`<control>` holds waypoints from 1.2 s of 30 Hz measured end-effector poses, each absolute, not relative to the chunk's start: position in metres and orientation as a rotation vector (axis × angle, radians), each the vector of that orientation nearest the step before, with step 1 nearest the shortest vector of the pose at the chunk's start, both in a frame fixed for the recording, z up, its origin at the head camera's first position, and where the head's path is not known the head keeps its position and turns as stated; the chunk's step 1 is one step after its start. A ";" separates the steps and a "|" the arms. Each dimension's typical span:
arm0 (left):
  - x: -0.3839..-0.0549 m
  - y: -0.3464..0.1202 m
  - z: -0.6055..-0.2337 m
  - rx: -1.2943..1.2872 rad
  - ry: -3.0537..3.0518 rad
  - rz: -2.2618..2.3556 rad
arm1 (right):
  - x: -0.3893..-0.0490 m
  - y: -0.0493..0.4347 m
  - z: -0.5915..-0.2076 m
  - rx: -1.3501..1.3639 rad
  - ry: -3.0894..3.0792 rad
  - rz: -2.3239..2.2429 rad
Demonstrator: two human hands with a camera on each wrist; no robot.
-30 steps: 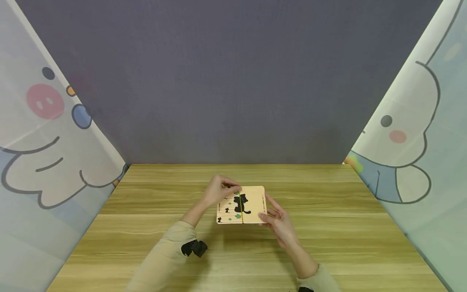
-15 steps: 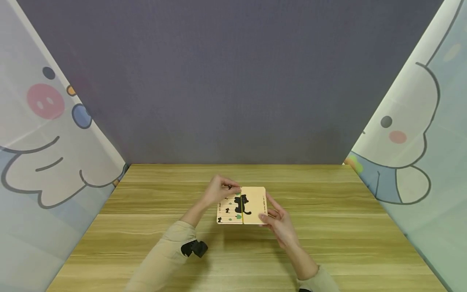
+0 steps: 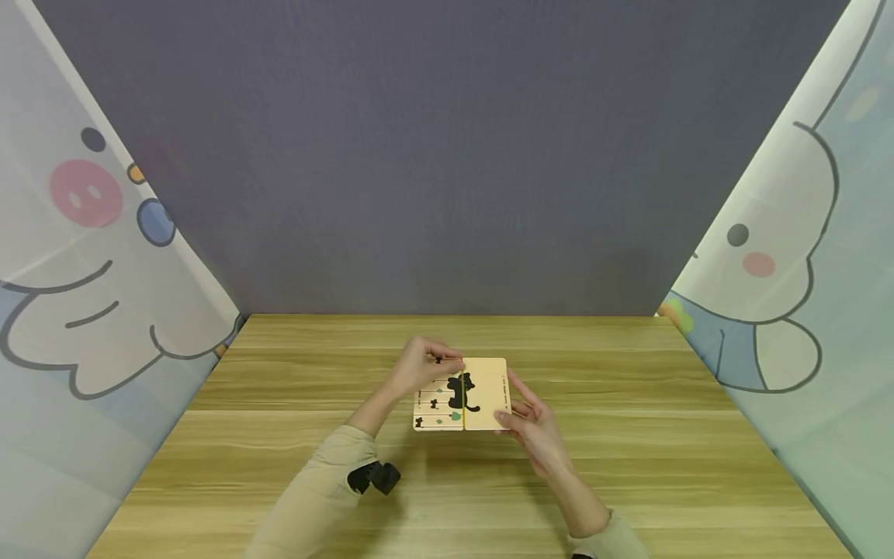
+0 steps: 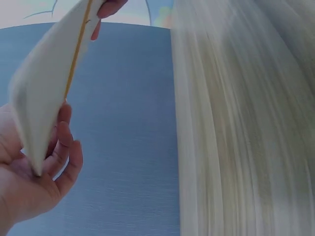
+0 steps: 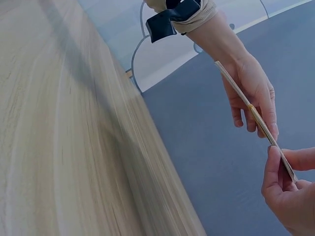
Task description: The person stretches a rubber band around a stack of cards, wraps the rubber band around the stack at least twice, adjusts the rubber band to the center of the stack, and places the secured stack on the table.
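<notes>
A small cream notebook (image 3: 485,388) with a black cat and a striped left half is held up over the table. A thin yellow rubber band (image 3: 464,407) runs across its middle from top to bottom. My left hand (image 3: 419,367) reaches over the striped half and pinches at the top edge, where the band crosses. My right hand (image 3: 534,431) grips the right edge, thumb on the front and fingers behind. In the left wrist view the plain pale side of the notebook (image 4: 47,73) shows. The right wrist view has the notebook (image 5: 234,83) nearly edge-on.
The wood-grain table (image 3: 279,404) lies below both hands. Behind it stands a dark grey panel (image 3: 447,171). Cartoon-printed curtains (image 3: 63,310) close off the left and right sides. A black strap device (image 3: 373,476) sits on the left sleeve.
At the top edge, the left fingertips and the upper end of the band have shifted slightly right, so the band lies straighter. The right hand keeps its grip.
</notes>
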State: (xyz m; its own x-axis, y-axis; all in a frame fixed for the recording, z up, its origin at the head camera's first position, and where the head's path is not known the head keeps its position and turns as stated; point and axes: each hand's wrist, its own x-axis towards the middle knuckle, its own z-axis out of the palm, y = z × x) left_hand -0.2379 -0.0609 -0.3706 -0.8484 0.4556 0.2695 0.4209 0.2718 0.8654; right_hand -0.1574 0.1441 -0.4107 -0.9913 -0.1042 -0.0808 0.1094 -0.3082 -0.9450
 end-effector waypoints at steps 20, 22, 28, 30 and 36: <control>-0.223 -0.066 -0.365 0.585 2.659 2.012 | -0.157 0.151 -0.412 0.089 1.749 -2.473; -0.218 -0.066 -0.364 0.540 2.631 2.075 | -0.157 0.151 -0.411 0.091 1.754 -2.475; -0.193 -0.062 -0.350 0.480 2.668 2.165 | -0.159 0.153 -0.409 0.107 1.758 -2.498; -0.188 -0.060 -0.350 0.446 2.673 2.185 | -0.160 0.154 -0.408 0.111 1.763 -2.499; -0.180 -0.057 -0.360 0.345 2.654 2.243 | -0.165 0.155 -0.407 0.071 1.803 -2.488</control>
State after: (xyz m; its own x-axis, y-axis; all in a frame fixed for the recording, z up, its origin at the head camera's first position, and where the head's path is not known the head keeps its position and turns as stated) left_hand -0.1799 -0.0575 -0.3602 -0.9203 -0.0746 0.3840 0.3662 0.1810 0.9128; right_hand -0.1648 0.1554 -0.4072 -0.9966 -0.0287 -0.0776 0.0827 -0.3102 -0.9471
